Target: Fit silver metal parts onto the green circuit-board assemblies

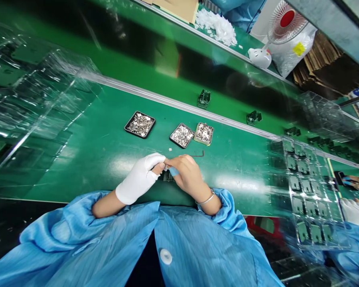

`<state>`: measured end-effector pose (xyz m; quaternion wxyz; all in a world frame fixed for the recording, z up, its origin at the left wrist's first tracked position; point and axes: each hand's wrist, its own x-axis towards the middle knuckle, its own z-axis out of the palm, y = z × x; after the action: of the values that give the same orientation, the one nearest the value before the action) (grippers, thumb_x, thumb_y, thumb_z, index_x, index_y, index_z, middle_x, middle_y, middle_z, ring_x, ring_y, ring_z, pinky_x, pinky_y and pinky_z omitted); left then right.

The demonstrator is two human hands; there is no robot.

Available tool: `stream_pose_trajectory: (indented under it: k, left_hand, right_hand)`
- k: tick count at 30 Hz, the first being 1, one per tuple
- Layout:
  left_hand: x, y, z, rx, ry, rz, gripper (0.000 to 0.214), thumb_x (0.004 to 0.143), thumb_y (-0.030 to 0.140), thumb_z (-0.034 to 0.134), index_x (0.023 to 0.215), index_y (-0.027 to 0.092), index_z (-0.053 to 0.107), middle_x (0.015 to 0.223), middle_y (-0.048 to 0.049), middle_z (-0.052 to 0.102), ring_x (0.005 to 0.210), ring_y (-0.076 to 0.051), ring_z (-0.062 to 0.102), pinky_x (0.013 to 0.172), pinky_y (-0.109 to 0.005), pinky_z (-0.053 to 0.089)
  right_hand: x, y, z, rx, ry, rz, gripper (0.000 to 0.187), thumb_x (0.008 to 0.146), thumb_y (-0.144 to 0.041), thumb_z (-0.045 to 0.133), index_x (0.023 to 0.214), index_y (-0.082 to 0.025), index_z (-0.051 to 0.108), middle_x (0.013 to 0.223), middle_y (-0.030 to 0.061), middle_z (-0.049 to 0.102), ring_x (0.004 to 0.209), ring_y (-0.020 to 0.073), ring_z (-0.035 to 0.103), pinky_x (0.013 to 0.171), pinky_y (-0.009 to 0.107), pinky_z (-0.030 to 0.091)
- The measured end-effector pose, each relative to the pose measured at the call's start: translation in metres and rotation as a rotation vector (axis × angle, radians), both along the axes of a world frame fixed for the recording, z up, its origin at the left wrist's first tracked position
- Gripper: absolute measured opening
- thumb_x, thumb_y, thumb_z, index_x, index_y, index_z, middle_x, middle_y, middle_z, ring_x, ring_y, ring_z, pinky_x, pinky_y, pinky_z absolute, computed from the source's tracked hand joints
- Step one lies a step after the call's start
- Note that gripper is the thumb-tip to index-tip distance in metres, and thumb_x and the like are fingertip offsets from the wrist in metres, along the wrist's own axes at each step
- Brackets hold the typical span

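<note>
My left hand [140,175], in a white glove with bare fingertips, is closed at the table's near edge. A small dark-green circuit board [168,176] shows just below its fingertips, mostly covered by both hands. My right hand [188,173] is ungloved, with blue tape on a finger and a bracelet at the wrist. Its fingers pinch together against the left fingertips; what they hold is too small to make out. Beyond the hands lie a thin L-shaped hex key [202,153] and a tiny loose metal piece [170,149].
Small metal parts fill a black tray [143,136], a second tray [171,138] and a yellowish tray [210,143]. Circuit boards [204,98] stand behind the metal rail [155,97]. Clear plastic trays flank me on the left [44,107] and right [290,191]. A co-worker's gloved hand [354,212] is far right.
</note>
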<state>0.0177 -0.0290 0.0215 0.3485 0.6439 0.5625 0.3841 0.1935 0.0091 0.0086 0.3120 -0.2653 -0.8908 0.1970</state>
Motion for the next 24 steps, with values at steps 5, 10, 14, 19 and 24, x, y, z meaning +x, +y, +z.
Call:
stream_pose_trajectory:
  k: [5, 10, 14, 19, 24]
  left_hand:
    - [0.004, 0.000, -0.007, -0.085, -0.161, -0.037, 0.023, 0.086, 0.041, 0.050, 0.083, 0.019, 0.057, 0.076, -0.0008, 0.061, 0.069, -0.015, 0.059, 0.066, -0.027, 0.049]
    - [0.002, 0.004, -0.006, 0.199, 0.261, -0.018, 0.027, 0.088, 0.031, 0.043, 0.069, 0.019, 0.058, 0.071, -0.0041, 0.062, 0.067, -0.017, 0.057, 0.067, -0.030, 0.046]
    - [-0.002, 0.009, -0.009, 0.207, 0.373, 0.007, 0.029, 0.088, 0.032, 0.042, 0.076, 0.018, 0.064, 0.081, -0.0090, 0.067, 0.079, -0.022, 0.062, 0.077, -0.036, 0.049]
    - [-0.001, 0.014, -0.031, -0.041, 0.071, -0.051, 0.033, 0.085, 0.035, 0.046, 0.106, 0.017, 0.063, 0.113, -0.0090, 0.068, 0.107, -0.023, 0.062, 0.097, -0.037, 0.048]
    - [0.002, 0.016, -0.047, -0.156, -0.049, -0.076, 0.033, 0.081, 0.039, 0.047, 0.098, 0.016, 0.064, 0.104, -0.0093, 0.071, 0.099, -0.024, 0.065, 0.092, -0.037, 0.050]
  right_hand:
    - [-0.006, -0.007, 0.003, -0.060, 0.252, -0.147, 0.017, 0.090, -0.017, 0.051, 0.104, -0.024, 0.058, 0.092, 0.0032, 0.064, 0.087, 0.0160, 0.060, 0.078, 0.032, 0.051]
    - [-0.008, -0.008, 0.004, -0.246, 0.275, -0.136, 0.012, 0.085, -0.014, 0.052, 0.093, -0.023, 0.055, 0.082, 0.0006, 0.061, 0.079, 0.0148, 0.058, 0.083, 0.033, 0.050]
    - [0.001, 0.000, 0.003, -0.299, 0.208, -0.158, 0.008, 0.086, -0.016, 0.051, 0.087, -0.023, 0.055, 0.078, -0.0005, 0.060, 0.077, 0.0151, 0.058, 0.091, 0.037, 0.047]
    - [0.011, 0.008, -0.003, -0.289, -0.038, -0.181, 0.009, 0.085, -0.018, 0.052, 0.088, -0.022, 0.059, 0.096, 0.0055, 0.063, 0.097, 0.0202, 0.057, 0.097, 0.043, 0.042]
    - [0.007, 0.006, -0.009, -0.223, -0.239, -0.156, 0.018, 0.080, -0.012, 0.053, 0.093, -0.022, 0.061, 0.101, 0.0054, 0.064, 0.099, 0.0214, 0.056, 0.110, 0.049, 0.029]
